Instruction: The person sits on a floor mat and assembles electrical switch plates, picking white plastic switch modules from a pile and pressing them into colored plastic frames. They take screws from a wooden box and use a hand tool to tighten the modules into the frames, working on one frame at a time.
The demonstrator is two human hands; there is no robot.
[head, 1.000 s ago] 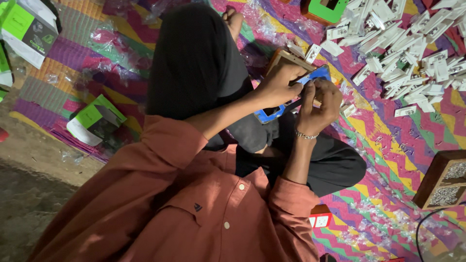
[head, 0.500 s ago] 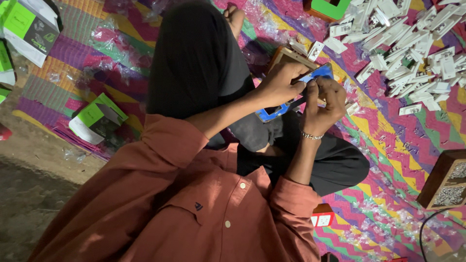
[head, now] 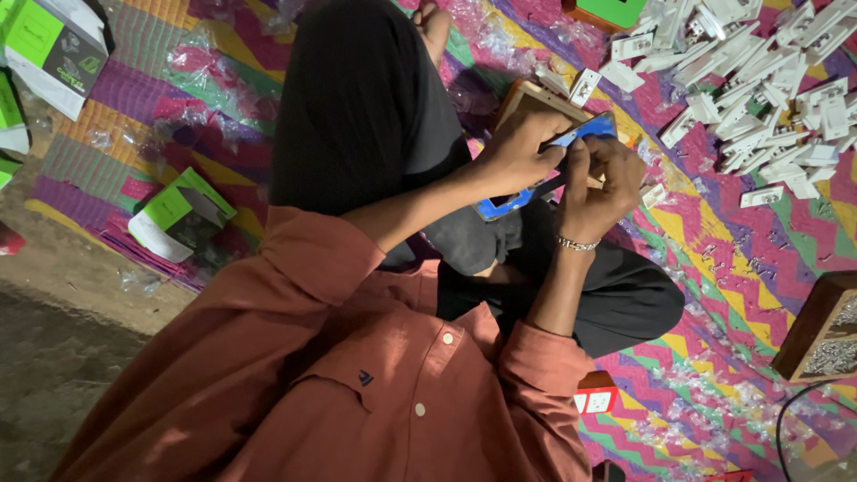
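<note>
Two green and white boxes [head: 49,49] are lying at the far left on the striped mat [head: 741,268], and one more open green box [head: 178,214] is sitting nearer the person's rust-coloured sleeve [head: 295,277]. Moving right, the person is sitting cross-legged in black trousers [head: 357,116]. Over the lap, both hands are holding a flat blue plate [head: 536,174]. It is looking long and thin, bright blue on top with a dark edge, and it is tilting up toward the right. The left hand [head: 522,156] is wrapping its fingers round the middle of the blue plate from above. The right hand [head: 603,187], wearing a silver bracelet [head: 576,243], is pinching the upper end of the plate with curled fingers. Just behind the hands a wooden frame [head: 536,98] is resting on the mat. Farther right, lots of small white switch parts [head: 759,80] are lying in a big heap. At the right edge a wooden box [head: 817,326] is standing, well apart from the hands.
</note>
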